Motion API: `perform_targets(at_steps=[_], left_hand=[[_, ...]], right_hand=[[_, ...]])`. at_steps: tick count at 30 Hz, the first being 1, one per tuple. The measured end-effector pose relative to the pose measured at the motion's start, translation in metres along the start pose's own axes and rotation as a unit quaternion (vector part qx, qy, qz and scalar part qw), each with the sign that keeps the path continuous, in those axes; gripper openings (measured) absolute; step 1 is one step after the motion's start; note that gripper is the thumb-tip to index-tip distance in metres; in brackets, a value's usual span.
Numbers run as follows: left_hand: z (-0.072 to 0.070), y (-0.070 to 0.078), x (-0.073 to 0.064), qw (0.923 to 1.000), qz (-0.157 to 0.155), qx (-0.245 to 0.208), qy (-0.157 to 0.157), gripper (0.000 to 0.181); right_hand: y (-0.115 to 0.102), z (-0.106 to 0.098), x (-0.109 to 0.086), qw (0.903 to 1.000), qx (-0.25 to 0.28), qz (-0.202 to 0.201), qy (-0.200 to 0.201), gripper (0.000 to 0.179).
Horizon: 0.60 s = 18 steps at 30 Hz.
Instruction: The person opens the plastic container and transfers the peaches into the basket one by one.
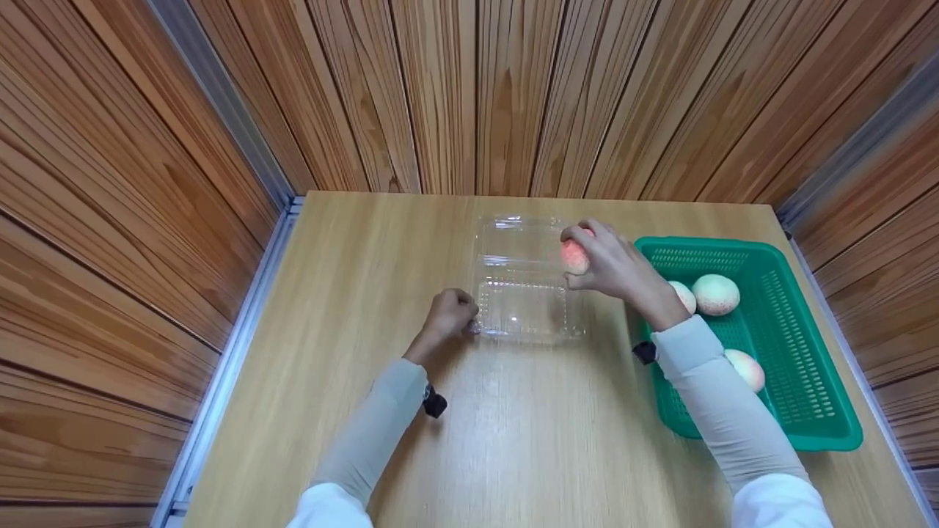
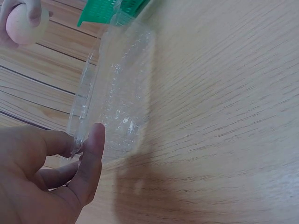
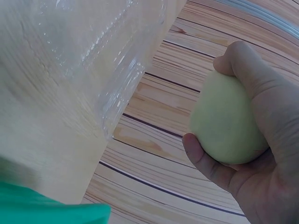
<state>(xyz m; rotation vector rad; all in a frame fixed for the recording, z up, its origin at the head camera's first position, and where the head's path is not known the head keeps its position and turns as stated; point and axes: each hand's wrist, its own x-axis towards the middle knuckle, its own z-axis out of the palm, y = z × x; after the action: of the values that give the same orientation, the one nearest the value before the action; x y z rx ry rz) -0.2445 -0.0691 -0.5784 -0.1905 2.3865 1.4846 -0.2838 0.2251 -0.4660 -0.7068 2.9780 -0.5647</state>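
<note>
A clear plastic clamshell box [image 1: 522, 308] lies opened out on the table, its lid [image 1: 517, 238] folded back toward the wall. My left hand [image 1: 449, 314] pinches the near left edge of the box; in the left wrist view the thumb and fingers [image 2: 93, 154] meet on its thin rim. Above the right side of the lid, my right hand [image 1: 609, 260] grips a peach [image 1: 575, 253]. That peach [image 3: 226, 119] looks pink in the head view and pale yellow-green in the right wrist view, with thumb and fingers curled round it.
To the right stands a green plastic basket [image 1: 814, 345] with several peaches in it, among them a whitish one [image 1: 716, 295] and one [image 1: 747, 369] partly behind my right sleeve. Wood-plank walls [image 1: 506, 95] enclose the table [image 1: 513, 440] at the back and sides.
</note>
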Motion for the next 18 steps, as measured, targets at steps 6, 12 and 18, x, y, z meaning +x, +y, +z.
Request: perform_targets(at_steps=[6, 12, 18], left_hand=[[-0.001, -0.001, 0.001, 0.9999, 0.015, 0.006, 0.001, 0.018], [-0.001, 0.0, 0.0, 0.9999, 0.01, 0.012, 0.003, 0.018], [-0.001, 0.001, -0.001, 1.0, -0.005, 0.005, 0.0, 0.018]], right_hand=[[0.01, -0.003, -0.005, 0.9996, -0.014, -0.015, 0.018, 0.064], [0.017, -0.007, -0.01, 0.9996, -0.016, -0.008, 0.024, 0.062], [0.024, -0.013, -0.014, 0.9995, -0.005, 0.011, 0.03, 0.061]])
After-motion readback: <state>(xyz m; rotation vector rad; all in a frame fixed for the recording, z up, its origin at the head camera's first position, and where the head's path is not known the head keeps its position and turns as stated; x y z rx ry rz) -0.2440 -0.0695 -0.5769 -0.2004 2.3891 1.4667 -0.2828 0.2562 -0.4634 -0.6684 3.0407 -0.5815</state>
